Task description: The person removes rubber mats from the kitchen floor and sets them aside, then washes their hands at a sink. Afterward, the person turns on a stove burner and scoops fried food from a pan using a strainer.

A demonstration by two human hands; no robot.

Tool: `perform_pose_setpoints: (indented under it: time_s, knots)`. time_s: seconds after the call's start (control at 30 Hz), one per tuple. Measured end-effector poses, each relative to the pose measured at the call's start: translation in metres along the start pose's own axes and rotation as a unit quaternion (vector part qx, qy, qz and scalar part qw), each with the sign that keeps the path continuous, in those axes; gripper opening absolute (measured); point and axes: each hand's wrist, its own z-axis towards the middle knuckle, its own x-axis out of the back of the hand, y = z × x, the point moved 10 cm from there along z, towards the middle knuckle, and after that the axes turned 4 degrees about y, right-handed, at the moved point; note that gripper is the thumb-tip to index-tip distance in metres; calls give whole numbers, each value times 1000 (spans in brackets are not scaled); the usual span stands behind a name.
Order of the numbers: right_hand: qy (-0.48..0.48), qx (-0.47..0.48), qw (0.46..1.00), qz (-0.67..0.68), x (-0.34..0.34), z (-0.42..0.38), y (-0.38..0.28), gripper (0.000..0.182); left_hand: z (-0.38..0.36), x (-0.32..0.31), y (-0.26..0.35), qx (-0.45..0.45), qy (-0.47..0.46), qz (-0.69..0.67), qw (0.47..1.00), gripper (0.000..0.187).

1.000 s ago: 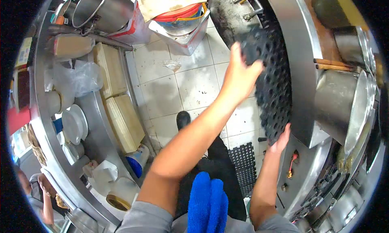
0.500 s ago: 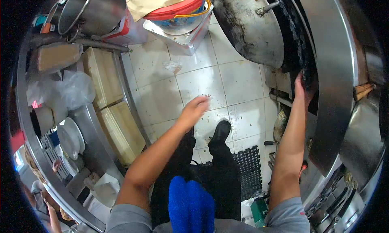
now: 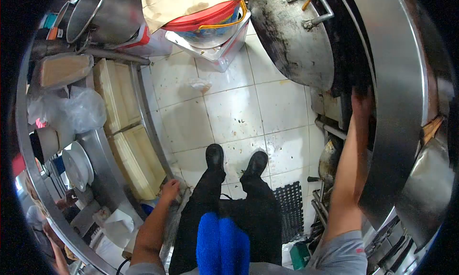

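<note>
Low on the left, my left hand [image 3: 170, 190] is beside the lower cream plastic bin [image 3: 136, 161], near the shelf edge; its fingers look curled, and whether they hold anything is unclear. My right hand [image 3: 362, 102] reaches in under the steel counter edge [image 3: 399, 107] on the right, at the dark stove opening below the big wok lid [image 3: 291, 40]. Shadow hides its fingers. A blue cloth [image 3: 222, 244] hangs at my front.
A red and blue bucket [image 3: 210, 28] under stained cardboard [image 3: 191, 5] stands on a tin at the top. Steel pot [image 3: 104, 16], plastic bags [image 3: 83, 110] and white plates [image 3: 77, 165] are on the left. A black mat [image 3: 289, 210] lies on the tiled floor. Another person's arm shows at lower left.
My left hand has moved from over the floor down and left to the bins. My right hand is deeper in the shadow under the counter. Both my feet now show side by side.
</note>
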Motion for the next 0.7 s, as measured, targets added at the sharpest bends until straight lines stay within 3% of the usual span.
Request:
perform_pose_setpoints:
  time_s: [0.03, 0.07, 0.13, 0.2, 0.23, 0.3, 0.37, 0.4, 0.43, 0.47, 0.53, 0.57, 0.63, 0.67, 0.7]
  knots:
    - [-37, 75, 966, -246, 5, 5, 24, 45, 2, -8, 8, -21, -8, -30, 999, 33]
    - [-29, -7, 969, -245, 27, 4, 64, 48, 2, -15, 18, -41, -17, -58, 997, 34]
    - [-8, -115, 965, -235, 42, -32, 65, 53, -3, -27, 40, -25, -30, -66, 997, 34]
    - [142, -323, 936, 12, -23, -146, -61, 51, -14, -38, 55, -8, -46, -75, 996, 35]
    - [0, -294, 955, -35, 7, -168, -4, 44, -20, -42, 64, -10, -58, -62, 996, 36]
    - [20, -399, 915, 62, 35, -287, 0, 23, -33, -44, 83, -26, -72, -42, 996, 36]
    - [16, -547, 836, -44, 47, -418, -66, 17, -42, -48, 100, -33, -93, -24, 995, 38]
    - [71, -621, 777, 76, 64, -494, -70, 16, -48, -46, 115, -55, -94, 11, 994, 38]
    - [73, -629, 773, -31, 91, -547, -103, 14, -51, -45, 134, -87, -101, 53, 990, 38]
    - [-12, -681, 732, -7, 118, -621, -104, 9, -53, -49, 152, -111, -114, 58, 986, 38]
    - [-25, -697, 682, -220, 141, -659, -211, 8, -60, -58, 194, -169, -158, 160, 960, 37]
    - [32, -704, 683, -192, 155, -689, -228, 8, -70, -64, 218, -208, -186, 199, 940, 37]
    - [-7, -666, 733, -138, 168, -749, -246, 17, -91, -68, 265, -227, -215, 156, 937, 34]
    - [-34, -614, 771, -165, 169, -769, -248, 18, -108, -72, 287, -257, -240, 203, 914, 34]
    - [86, -614, 784, -40, 165, -784, -261, 20, -121, -67, 306, -251, -240, 235, 908, 32]
